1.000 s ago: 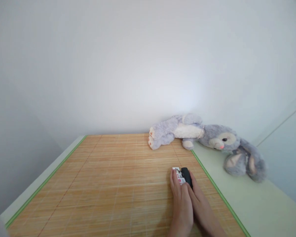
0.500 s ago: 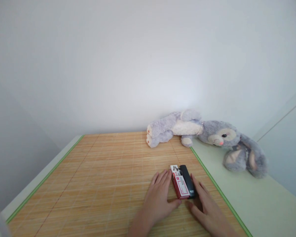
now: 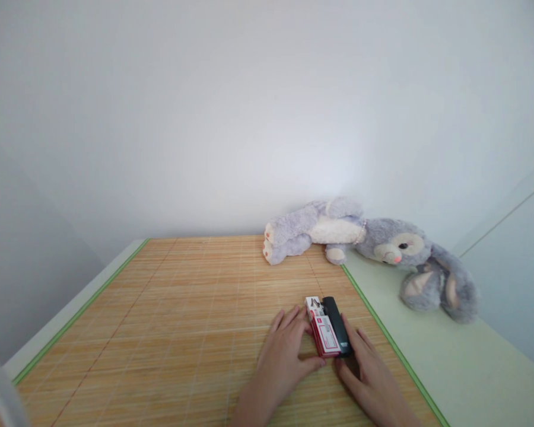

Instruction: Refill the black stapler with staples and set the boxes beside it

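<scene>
A small red and white box [image 3: 323,332] lies on the bamboo mat [image 3: 182,332], with a black oblong object [image 3: 337,325] right beside it on its right. My left hand [image 3: 285,356] lies flat on the mat against the box's left side, fingers stretched out and thumb at its near end. My right hand [image 3: 365,367] rests flat on the right, fingers alongside the black object. The two hands flank the pair; neither grips it.
A grey and cream plush rabbit [image 3: 374,249] lies on its side at the back right, against the white wall, half on the mat and half on the pale green surface [image 3: 463,367]. The mat has a green border [image 3: 382,335].
A second ago both hands lay together over the box and black object. They have since drawn apart to either side, uncovering the pair, and have barely moved in the last half second.
</scene>
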A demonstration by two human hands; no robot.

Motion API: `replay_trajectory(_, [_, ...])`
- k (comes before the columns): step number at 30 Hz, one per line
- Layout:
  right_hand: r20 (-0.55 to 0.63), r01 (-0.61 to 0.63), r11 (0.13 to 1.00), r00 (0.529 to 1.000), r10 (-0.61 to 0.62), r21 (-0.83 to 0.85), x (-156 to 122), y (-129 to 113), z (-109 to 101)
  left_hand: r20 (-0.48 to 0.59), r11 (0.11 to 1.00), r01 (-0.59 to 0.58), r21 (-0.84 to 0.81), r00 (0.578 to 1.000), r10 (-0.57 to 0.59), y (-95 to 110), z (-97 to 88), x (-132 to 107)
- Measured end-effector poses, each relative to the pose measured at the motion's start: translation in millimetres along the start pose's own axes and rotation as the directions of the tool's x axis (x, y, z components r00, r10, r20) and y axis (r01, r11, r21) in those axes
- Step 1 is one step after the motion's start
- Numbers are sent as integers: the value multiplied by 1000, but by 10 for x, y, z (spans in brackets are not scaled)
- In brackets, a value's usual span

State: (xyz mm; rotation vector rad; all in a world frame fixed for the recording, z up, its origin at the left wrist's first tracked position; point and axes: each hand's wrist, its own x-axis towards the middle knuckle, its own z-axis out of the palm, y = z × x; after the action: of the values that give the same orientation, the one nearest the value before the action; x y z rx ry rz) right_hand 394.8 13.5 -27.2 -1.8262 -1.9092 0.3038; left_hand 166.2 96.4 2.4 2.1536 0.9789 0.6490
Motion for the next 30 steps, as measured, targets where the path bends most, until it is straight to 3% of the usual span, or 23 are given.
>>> replay_trajectory(14, [11, 37, 999, 999, -37, -1, 27, -13, -37, -5, 1000, -13, 10, 1000, 13, 22, -11, -29])
replay_trajectory(21, [-47, 38, 997, 998, -35, 65, 32, 24, 44, -14, 1000, 3, 8, 1000, -3, 80, -11, -73])
replay_trajectory(26, [-110, -5, 968, 993, 34, 252, -147, 20, -86, -11, 1000, 7, 9, 1000, -7, -73, -175, -472])
replay_trajectory(30, [-270, -10, 971, 960, 76, 240, -383, -155, -69, -168, 993, 81, 90, 984, -65, -456, -479, -972])
